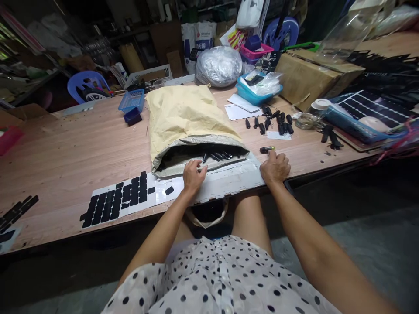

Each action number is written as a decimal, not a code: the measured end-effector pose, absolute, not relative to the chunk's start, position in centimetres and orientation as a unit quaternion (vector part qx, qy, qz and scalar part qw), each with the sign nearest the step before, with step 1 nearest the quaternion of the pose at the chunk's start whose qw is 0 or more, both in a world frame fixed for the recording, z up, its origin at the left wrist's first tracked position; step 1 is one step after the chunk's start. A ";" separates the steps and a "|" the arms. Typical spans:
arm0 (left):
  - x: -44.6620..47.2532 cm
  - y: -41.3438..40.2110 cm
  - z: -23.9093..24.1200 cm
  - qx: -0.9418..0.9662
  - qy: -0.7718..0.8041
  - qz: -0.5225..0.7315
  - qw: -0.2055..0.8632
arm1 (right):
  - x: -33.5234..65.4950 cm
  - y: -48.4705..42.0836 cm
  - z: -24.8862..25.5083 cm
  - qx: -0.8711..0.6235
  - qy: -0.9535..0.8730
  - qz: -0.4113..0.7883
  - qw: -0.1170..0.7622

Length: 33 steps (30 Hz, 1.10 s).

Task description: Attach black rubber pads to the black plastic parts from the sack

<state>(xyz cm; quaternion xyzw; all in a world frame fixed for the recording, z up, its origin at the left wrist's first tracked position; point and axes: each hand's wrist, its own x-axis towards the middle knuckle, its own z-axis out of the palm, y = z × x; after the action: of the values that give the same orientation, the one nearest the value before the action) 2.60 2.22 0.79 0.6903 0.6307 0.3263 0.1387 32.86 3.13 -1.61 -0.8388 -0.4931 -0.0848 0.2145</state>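
Note:
My left hand point(194, 175) rests at the mouth of a large tan sack point(183, 117) lying on the wooden table point(81, 148), fingers curled at the sack's grey rim. Several black plastic parts point(218, 155) show inside the opening. My right hand point(275, 167) lies knuckles up on the table edge, fingers curled under; what they hold, if anything, is hidden. A small black and yellow piece point(267, 149) lies just beyond it. Both hands sit on a white backing sheet point(225, 181) that carries black stickers point(116, 204) at its left end.
More black parts point(275, 121) are scattered right of the sack. A blue tray point(257, 92), a cardboard box point(307, 74), a small blue basket point(131, 100) and a bagged bundle point(218, 65) stand behind. Black sticker sheets point(373, 107) lie at the right, and loose stickers point(16, 211) at the left edge.

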 end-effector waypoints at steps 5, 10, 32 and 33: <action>4.4 8.0 0.5 0.630 0.702 0.290 0.164 | 32.6 3.0 -1.5 -0.837 -0.497 -0.080 0.215; 4.2 6.4 1.6 0.635 0.711 0.249 0.169 | 32.6 2.9 -1.1 -0.833 -0.501 -0.061 0.224; 1.0 -1.9 -0.5 0.727 0.596 0.265 0.213 | 32.9 3.0 -1.1 -0.844 -0.490 -0.079 0.204; 1.0 -1.9 -0.6 0.728 0.595 0.266 0.213 | 32.9 3.0 -1.1 -0.844 -0.489 -0.078 0.207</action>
<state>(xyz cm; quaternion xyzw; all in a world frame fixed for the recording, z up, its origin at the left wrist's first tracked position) 1.03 -1.88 -0.56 0.7283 0.5947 0.2656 0.2128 32.92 2.99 -1.11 -0.8440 -0.4885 -0.0784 0.2072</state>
